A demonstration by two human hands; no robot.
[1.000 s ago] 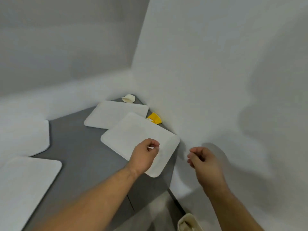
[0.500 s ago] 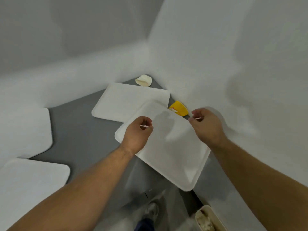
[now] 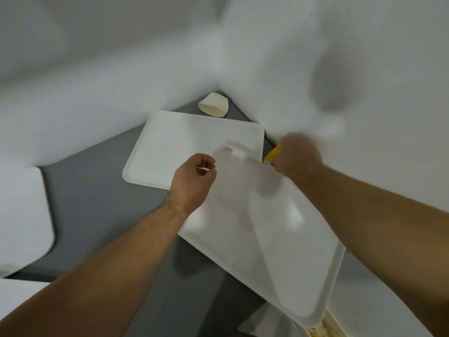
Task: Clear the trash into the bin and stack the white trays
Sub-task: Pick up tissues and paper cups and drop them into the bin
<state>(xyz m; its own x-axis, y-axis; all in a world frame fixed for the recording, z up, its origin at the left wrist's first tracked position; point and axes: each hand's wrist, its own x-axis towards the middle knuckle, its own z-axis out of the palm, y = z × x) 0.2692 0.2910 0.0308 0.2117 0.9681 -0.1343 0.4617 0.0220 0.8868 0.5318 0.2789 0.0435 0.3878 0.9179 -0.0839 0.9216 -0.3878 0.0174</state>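
A white tray point(image 3: 267, 229) lies nearest me, tilted across the grey table's right edge. A second white tray point(image 3: 189, 147) sits flat behind it, partly under its far corner. My left hand point(image 3: 194, 176) hovers over the near tray's far-left corner, fingers pinched on a small white scrap. My right hand point(image 3: 297, 154), blurred, is by the wall with its fingers curled over a yellow wrapper point(image 3: 271, 156) lying beside the tray's far corner. A crumpled white paper point(image 3: 214, 107) rests in the table's far corner.
Two more white trays lie at the left, one point(image 3: 21, 215) farther and one point(image 3: 12, 297) at the bottom edge. White walls close in behind and to the right. A bin point(image 3: 323, 330) with trash in it shows below the near tray's right corner. Grey tabletop point(image 3: 97, 203) lies between the trays.
My right hand moved forward to the wall and onto the yellow wrapper. The view came closer to the table. My left hand stayed pinched over the near tray.
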